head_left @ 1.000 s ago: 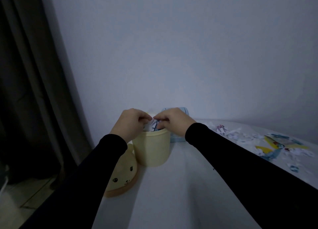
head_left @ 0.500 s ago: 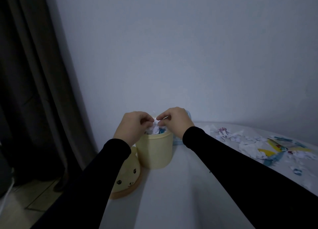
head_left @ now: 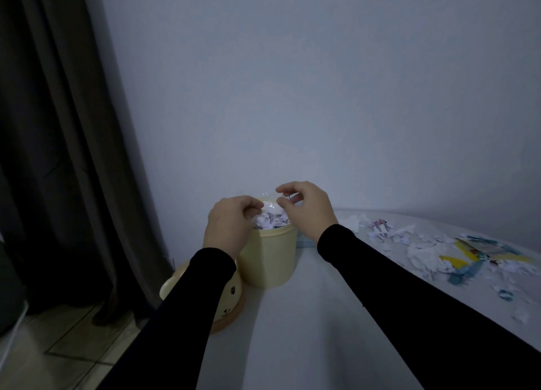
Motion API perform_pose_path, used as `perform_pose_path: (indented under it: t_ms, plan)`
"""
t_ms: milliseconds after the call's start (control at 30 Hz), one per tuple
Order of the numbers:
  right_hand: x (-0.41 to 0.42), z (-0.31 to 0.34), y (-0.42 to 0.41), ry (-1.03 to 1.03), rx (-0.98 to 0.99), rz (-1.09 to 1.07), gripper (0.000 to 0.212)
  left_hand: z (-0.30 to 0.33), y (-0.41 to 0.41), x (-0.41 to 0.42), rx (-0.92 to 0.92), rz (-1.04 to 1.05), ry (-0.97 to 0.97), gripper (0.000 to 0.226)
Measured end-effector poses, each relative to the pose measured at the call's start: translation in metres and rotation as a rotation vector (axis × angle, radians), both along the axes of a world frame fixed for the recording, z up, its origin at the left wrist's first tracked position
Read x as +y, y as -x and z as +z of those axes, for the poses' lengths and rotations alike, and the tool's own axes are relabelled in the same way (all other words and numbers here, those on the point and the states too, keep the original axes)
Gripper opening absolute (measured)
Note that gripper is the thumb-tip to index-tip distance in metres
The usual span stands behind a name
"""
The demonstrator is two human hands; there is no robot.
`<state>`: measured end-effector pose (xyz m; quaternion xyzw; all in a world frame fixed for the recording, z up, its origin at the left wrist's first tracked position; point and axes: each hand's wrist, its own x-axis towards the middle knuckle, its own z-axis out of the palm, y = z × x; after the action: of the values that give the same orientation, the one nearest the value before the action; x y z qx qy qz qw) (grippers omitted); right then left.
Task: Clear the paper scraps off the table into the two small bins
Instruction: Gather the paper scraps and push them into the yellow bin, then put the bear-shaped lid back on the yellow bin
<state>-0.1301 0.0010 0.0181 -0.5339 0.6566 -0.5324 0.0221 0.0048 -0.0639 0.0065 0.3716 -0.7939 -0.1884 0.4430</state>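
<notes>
A pale yellow bin (head_left: pixel 269 260) stands near the table's left edge, heaped to the rim with white paper scraps (head_left: pixel 270 220). My left hand (head_left: pixel 231 225) hovers over its left rim, fingers curled down toward the heap, and I see no scrap gripped. My right hand (head_left: pixel 307 208) is lifted just above the right rim with loosely curled fingers that hold nothing. Only a sliver of the blue bin (head_left: pixel 306 243) shows, behind my right wrist. More torn paper scraps (head_left: pixel 424 252), white, yellow and blue, lie spread over the right side of the white table (head_left: pixel 307 331).
A yellow lid with a small face (head_left: pixel 229 297) lies at the table's left edge under my left forearm. A dark curtain (head_left: pixel 58 155) hangs at the left, with tiled floor below. A plain wall runs close behind the bins.
Both hands were pinched together over the yellow bin's scraps. They have now parted, and my right hand has risen and loosened.
</notes>
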Motion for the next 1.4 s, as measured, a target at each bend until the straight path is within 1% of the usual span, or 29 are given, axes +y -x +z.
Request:
perform_pose_path:
  t_ms: [67,100,167,200,267,300,367,433,500,533,600,667,733,800,867,967,1067,1133,1267,1400]
  plan:
    - [0.003,-0.01,0.002,0.048,0.006,-0.041,0.02,-0.002,0.0,0.0,0.015,0.032,-0.011,0.01]
    - [0.005,-0.015,0.002,0.078,-0.012,-0.057,0.021,-0.002,-0.001,0.0,0.05,0.039,-0.026,0.006]
    - [0.009,-0.027,-0.001,0.132,-0.085,-0.085,0.028,-0.002,-0.004,0.004,0.133,0.034,-0.047,0.008]
    - [0.011,-0.033,-0.003,0.135,-0.13,-0.083,0.037,-0.002,-0.005,0.007,0.156,0.033,-0.04,0.011]
    - [0.013,-0.047,-0.009,0.073,-0.173,-0.051,0.069,-0.007,-0.008,0.015,0.179,0.047,0.015,0.02]
    - [0.014,-0.054,-0.012,0.028,-0.173,-0.035,0.087,-0.013,-0.011,0.019,0.183,0.078,0.06,0.025]
    - [0.013,-0.066,-0.02,-0.04,-0.21,-0.013,0.115,-0.027,-0.017,0.03,0.156,0.208,0.14,0.031]
    - [0.008,-0.075,-0.03,-0.07,-0.303,0.029,0.137,-0.04,-0.027,0.04,0.07,0.402,0.17,0.039]
    - [0.0,-0.082,-0.033,-0.04,-0.375,0.039,0.151,-0.048,-0.035,0.044,-0.065,0.536,0.165,0.063]
    - [-0.004,-0.084,-0.035,-0.028,-0.406,0.03,0.154,-0.051,-0.04,0.047,-0.142,0.567,0.131,0.075]
    - [-0.008,-0.085,-0.037,-0.01,-0.42,-0.007,0.153,-0.055,-0.049,0.051,-0.253,0.564,0.012,0.092]
    - [-0.011,-0.084,-0.039,0.007,-0.413,-0.031,0.149,-0.06,-0.058,0.055,-0.295,0.569,-0.104,0.099]
    - [-0.012,-0.085,-0.041,0.026,-0.403,-0.04,0.143,-0.068,-0.062,0.058,-0.34,0.597,-0.16,0.103]
    - [-0.013,-0.086,-0.041,0.044,-0.398,-0.048,0.138,-0.077,-0.065,0.062,-0.367,0.624,-0.165,0.106]
    - [-0.011,-0.086,-0.041,0.048,-0.388,-0.044,0.137,-0.086,-0.067,0.066,-0.335,0.62,-0.141,0.104]
    - [-0.009,-0.085,-0.04,0.043,-0.361,-0.046,0.136,-0.097,-0.07,0.071,-0.233,0.57,-0.099,0.104]
    - [-0.008,-0.085,-0.04,0.054,-0.349,-0.05,0.136,-0.101,-0.071,0.07,-0.136,0.536,-0.045,0.106]
    - [-0.008,-0.085,-0.039,0.066,-0.343,-0.056,0.133,-0.104,-0.069,0.067,-0.105,0.509,-0.025,0.11]
    - [-0.008,-0.085,-0.038,0.073,-0.333,-0.059,0.127,-0.108,-0.066,0.065,-0.099,0.513,-0.024,0.113]
    - [-0.007,-0.086,-0.038,0.078,-0.339,-0.047,0.126,-0.108,-0.064,0.067,-0.15,0.531,-0.126,0.113]
